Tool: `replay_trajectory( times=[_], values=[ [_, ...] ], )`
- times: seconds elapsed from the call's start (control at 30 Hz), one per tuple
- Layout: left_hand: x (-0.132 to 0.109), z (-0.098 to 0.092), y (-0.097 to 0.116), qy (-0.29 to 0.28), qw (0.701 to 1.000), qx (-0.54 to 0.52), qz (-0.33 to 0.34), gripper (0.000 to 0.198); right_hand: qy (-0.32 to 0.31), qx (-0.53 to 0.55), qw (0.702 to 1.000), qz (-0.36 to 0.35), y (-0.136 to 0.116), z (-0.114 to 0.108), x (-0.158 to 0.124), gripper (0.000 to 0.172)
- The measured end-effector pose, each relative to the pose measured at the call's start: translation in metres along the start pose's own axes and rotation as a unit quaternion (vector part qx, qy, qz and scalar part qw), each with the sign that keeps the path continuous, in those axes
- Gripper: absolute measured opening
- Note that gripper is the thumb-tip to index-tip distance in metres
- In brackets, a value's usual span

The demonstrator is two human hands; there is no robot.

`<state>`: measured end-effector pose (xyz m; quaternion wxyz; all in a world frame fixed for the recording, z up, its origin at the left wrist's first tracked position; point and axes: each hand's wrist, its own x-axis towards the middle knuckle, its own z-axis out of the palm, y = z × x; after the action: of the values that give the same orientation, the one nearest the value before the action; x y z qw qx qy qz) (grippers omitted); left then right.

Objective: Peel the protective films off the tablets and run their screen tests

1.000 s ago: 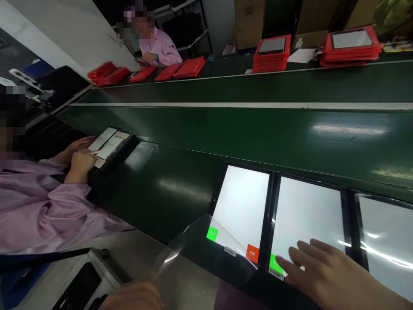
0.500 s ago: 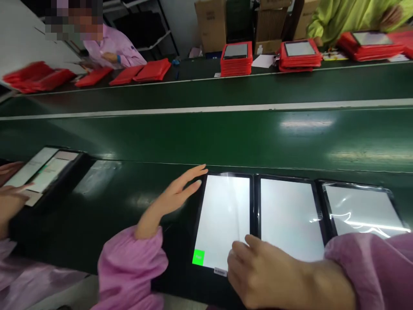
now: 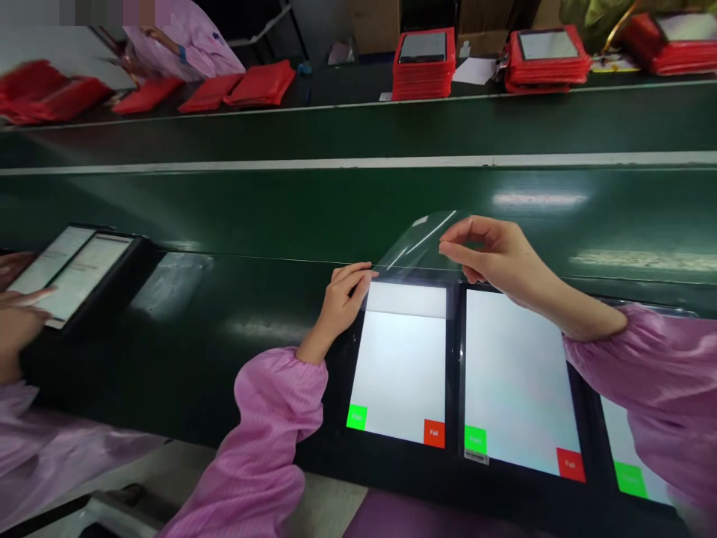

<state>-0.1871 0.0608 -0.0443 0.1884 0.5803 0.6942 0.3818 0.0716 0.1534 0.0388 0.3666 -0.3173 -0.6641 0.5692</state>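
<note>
Three lit tablets lie side by side at the near edge of the green bench: the left tablet (image 3: 399,366), the middle tablet (image 3: 518,381) and a right one (image 3: 632,463) partly under my sleeve. Each shows a white screen with a green and a red button. A clear film (image 3: 417,246) is lifted off the far end of the left tablet. My right hand (image 3: 493,254) pinches the film's far right corner. My left hand (image 3: 341,299) pinches its far left edge at the tablet's top left corner.
A co-worker's hands (image 3: 16,321) rest on another lit tablet (image 3: 67,273) at the left. Beyond the green conveyor belt (image 3: 358,209), stacks of red cases (image 3: 423,67) with tablets on top line the far bench. Another person in pink sits at the far left.
Both hands have moved to the far end of the left tablet. They took hold of the clear film and lifted it off the screen.
</note>
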Motion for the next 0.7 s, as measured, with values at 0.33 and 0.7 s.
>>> replay_trajectory(
  times=[0.33, 0.7],
  values=[
    [0.005, -0.001, 0.018, -0.003, 0.996, -0.008, -0.087, 0.027, -0.018, -0.03, 0.999, 0.006, -0.004, -0.003, -0.019, 0.033],
    [0.001, 0.011, 0.023, 0.123, 0.938, -0.286, -0.153, 0.027, -0.053, -0.099, 0.994, 0.0, 0.004, -0.012, -0.042, 0.038]
  ],
)
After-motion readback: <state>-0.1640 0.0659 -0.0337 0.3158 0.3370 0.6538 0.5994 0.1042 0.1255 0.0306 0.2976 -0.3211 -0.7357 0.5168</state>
